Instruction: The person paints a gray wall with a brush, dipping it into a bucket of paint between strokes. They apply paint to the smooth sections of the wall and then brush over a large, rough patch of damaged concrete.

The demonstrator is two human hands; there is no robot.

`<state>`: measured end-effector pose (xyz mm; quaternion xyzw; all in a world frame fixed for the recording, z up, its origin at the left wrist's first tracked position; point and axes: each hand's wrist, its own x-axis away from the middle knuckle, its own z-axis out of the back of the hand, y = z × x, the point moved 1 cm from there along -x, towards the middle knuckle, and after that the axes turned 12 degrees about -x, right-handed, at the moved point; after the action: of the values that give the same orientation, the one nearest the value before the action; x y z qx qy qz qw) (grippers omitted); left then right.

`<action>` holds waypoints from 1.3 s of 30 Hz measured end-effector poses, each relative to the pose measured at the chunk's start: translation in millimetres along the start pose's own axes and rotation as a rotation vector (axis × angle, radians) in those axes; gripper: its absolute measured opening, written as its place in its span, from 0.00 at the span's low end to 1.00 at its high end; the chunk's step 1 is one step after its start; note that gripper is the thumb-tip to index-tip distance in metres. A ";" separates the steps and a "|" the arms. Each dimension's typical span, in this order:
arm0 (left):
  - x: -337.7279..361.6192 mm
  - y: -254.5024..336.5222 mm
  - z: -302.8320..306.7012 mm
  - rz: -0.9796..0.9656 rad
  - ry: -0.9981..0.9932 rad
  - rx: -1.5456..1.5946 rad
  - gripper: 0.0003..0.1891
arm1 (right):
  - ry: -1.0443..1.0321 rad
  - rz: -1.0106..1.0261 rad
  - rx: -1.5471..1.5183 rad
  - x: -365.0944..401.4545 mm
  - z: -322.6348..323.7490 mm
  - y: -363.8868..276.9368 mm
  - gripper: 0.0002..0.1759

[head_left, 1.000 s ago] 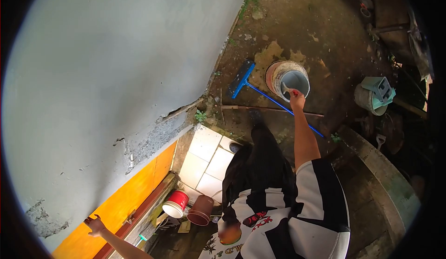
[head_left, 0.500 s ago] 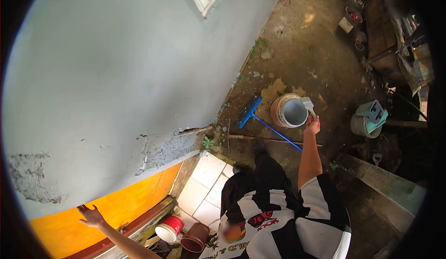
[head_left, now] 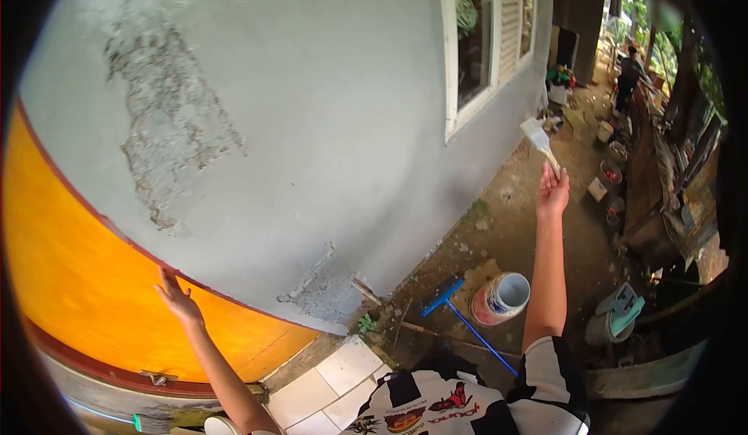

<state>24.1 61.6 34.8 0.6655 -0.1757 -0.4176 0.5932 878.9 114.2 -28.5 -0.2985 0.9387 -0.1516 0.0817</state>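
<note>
My right hand (head_left: 552, 193) is closed around the handle of a paintbrush (head_left: 541, 139), raised at arm's length with its pale, paint-coated bristles pointing up. Below that arm stands a paint-smeared bucket (head_left: 489, 304) with grey paint inside. My left hand (head_left: 179, 298) is open, fingers spread, at the dark red edge of an orange door (head_left: 117, 302). A grey painted wall (head_left: 312, 123) fills the middle of the view, with a rough, peeled patch (head_left: 167, 123) above my left hand and a smaller chipped one low near the corner.
A blue push broom (head_left: 444, 298) lies beside the bucket. White tiles (head_left: 315, 396) cover the ground by the door. At the right stands a tub (head_left: 612, 327) with a teal item on it. Further back are a window (head_left: 475, 45), several containers along the path and another person (head_left: 629, 76).
The paintbrush has gone from the bucket's rim up into the air in my right hand. My view has tilted up, showing more wall and window. My left hand stays open by the door.
</note>
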 end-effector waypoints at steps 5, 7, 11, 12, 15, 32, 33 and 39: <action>12.2 17.3 -9.5 0.012 0.033 -0.071 0.41 | -0.232 -0.069 -0.115 14.0 -228.3 40.6 0.16; 14.6 22.3 -9.2 0.023 0.021 -0.043 0.41 | -0.322 -0.084 -0.177 25.8 -312.7 51.1 0.16; 11.8 15.3 -4.4 -0.042 -0.003 0.020 0.40 | -0.550 -0.156 -0.281 45.7 -470.7 70.6 0.17; 18.3 29.4 -5.3 -0.002 -0.002 0.015 0.41 | -0.597 -0.185 -0.311 50.5 -513.1 73.6 0.16; 19.6 30.2 -6.6 0.019 0.022 0.047 0.40 | -0.604 -0.192 -0.427 109.7 -631.3 75.2 0.15; 5.2 13.2 -40.3 -0.130 0.271 0.263 0.39 | -0.955 -0.236 -0.360 374.4 -840.6 105.1 0.10; 6.1 11.6 -40.5 -0.133 0.277 0.273 0.39 | -0.931 -0.247 -0.344 358.6 -838.1 103.2 0.10; 4.6 14.9 -46.9 -0.205 0.285 0.378 0.38 | -0.743 0.427 -0.010 191.6 -829.1 68.7 0.07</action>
<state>66.5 84.9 44.7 0.8311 -0.0970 -0.3372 0.4315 484.9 250.8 716.5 -0.1321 0.8870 -0.0089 0.4423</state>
